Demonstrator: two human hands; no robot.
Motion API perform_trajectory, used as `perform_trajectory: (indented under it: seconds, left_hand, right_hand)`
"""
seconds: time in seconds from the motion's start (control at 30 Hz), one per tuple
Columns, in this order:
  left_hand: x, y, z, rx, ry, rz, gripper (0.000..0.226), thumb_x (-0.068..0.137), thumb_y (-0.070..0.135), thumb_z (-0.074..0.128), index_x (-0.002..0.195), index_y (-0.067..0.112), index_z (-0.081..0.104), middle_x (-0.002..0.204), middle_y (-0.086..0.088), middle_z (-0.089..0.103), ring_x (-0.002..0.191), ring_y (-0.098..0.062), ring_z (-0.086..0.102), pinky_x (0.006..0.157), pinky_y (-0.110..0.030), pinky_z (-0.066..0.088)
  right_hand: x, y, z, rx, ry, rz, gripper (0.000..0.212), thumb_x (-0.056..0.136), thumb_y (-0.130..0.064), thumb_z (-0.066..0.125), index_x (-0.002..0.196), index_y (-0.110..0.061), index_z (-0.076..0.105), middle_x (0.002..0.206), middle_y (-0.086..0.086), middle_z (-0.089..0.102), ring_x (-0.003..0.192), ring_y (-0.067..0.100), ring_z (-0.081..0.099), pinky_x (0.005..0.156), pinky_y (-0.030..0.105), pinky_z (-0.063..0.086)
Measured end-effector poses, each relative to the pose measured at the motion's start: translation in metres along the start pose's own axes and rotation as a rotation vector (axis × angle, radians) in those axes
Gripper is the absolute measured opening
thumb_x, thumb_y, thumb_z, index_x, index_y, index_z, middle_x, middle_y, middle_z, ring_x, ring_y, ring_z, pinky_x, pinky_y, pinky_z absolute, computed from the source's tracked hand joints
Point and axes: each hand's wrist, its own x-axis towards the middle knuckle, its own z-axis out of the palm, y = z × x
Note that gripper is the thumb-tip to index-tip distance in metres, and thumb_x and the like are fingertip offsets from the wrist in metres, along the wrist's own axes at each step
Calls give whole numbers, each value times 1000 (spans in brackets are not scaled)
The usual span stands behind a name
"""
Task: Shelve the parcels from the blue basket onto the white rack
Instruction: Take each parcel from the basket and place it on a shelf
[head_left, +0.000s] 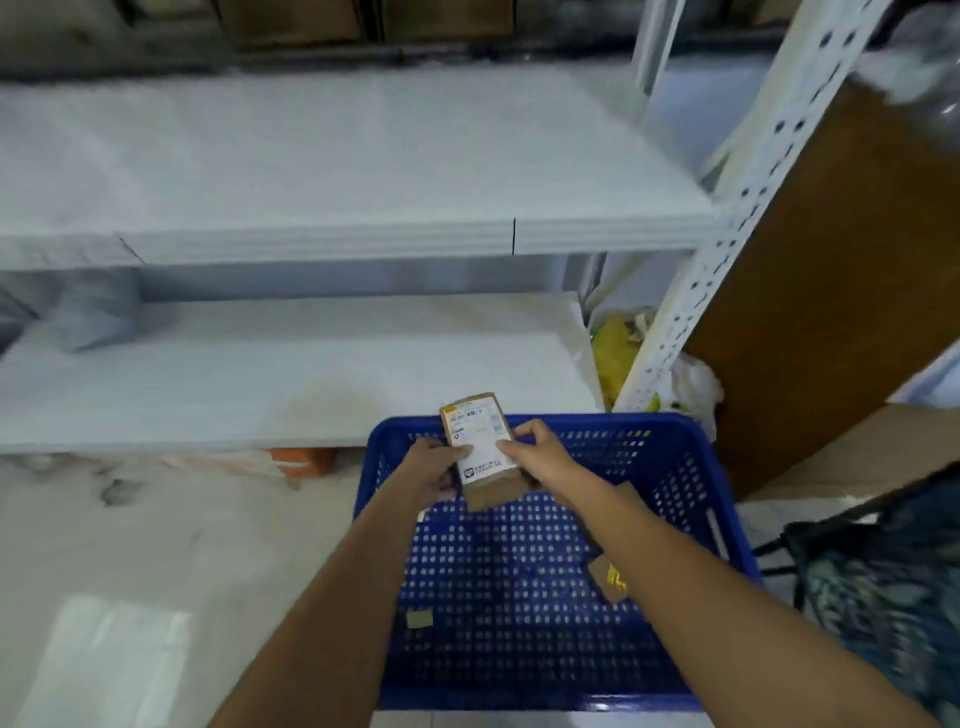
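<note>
Both hands' grip (480, 465) around one brown parcel (483, 451), above blue basket (691, 467)

Dim, cool, even light; I see no hard shadows. Motion blur smears the white rack (363, 171) and floor (104, 545); my hands stay fairly sharp. Wide-angle distortion bends the rack's perforated post (727, 234) near the right edge.

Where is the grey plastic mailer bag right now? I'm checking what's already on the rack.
The grey plastic mailer bag lies at the far left of the white rack's lower shelf, tucked under the upper shelf.
</note>
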Motion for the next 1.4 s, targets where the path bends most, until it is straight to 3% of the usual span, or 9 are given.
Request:
perform_trajectory:
  seconds: [0.13,0.27,0.47,0.6,0.87,1.03,1.17,1.27,1.4]
  left_hand:
    - [-122,111,-2,39,-58,-1,19,83,9,71,100,5,63,114,-15,66,104,-31,62,85,-44,53]
    - [-251,221,-13,175,-169,-45,37,80,14,76,113,7,61,120,-14,63,102,-28,62,74,-39,55]
    - [-422,353,-23,200,-204,-43,64,76,36,78,123,3,49,126,-21,60,108,-35,63,88,-46,52]
    - [-507,409,-30,182,-135,75,47,79,34,76,103,5,49,123,-23,58,101,-39,65,85,-46,54]
    - [-609,449,-42,188,-138,228,42,80,42,72,109,14,60,107,-14,68,102,-29,67,91,-35,52]
    - [-640,448,-70,94,-58,267,55,80,41,72,123,11,53,119,-18,65,100,-31,67,81,-36,56]
    - [-662,442,-121,82,18,324,62,77,39,76,128,12,53,115,-17,66,101,-30,65,77,-38,57]
    - [-686,427,-164,68,48,341,57,82,38,72,128,10,51,117,-18,63,97,-30,64,88,-38,54]
    - [-709,400,-239,-4,116,351,56,83,39,71,128,10,53,114,-16,65,98,-30,65,77,-36,57]
  right_hand:
    - [-93,-118,-47,123,-50,7,29,93,-21,63,115,-16,45,108,11,62,86,22,61,69,33,51]
    - [-183,-230,-95,124,-136,-29,34,92,-21,64,122,-16,48,116,11,63,97,25,63,76,35,55]
    - [-302,-374,-165,83,-283,-97,24,90,-28,62,114,-25,60,107,5,64,94,22,61,72,30,54]
    - [-357,-447,-203,43,-375,-186,26,92,-35,57,116,-26,64,103,0,70,96,18,62,82,31,51]
    - [-423,-537,-230,69,-400,-347,40,90,-40,58,125,-20,63,123,9,69,107,24,63,98,39,47]
    - [-449,-557,-203,152,-385,-391,32,88,-37,66,111,-15,66,92,6,72,89,21,64,83,35,54]
    - [-465,-568,-158,149,-404,-446,45,81,-39,74,117,-12,66,115,14,66,102,26,61,100,38,47]
    - [-479,-574,-110,164,-402,-468,56,73,-43,79,119,-15,66,124,16,66,110,28,62,99,38,51]
    - [-503,-580,-24,230,-422,-507,53,77,-38,77,122,-12,66,120,16,68,114,29,61,98,38,52]
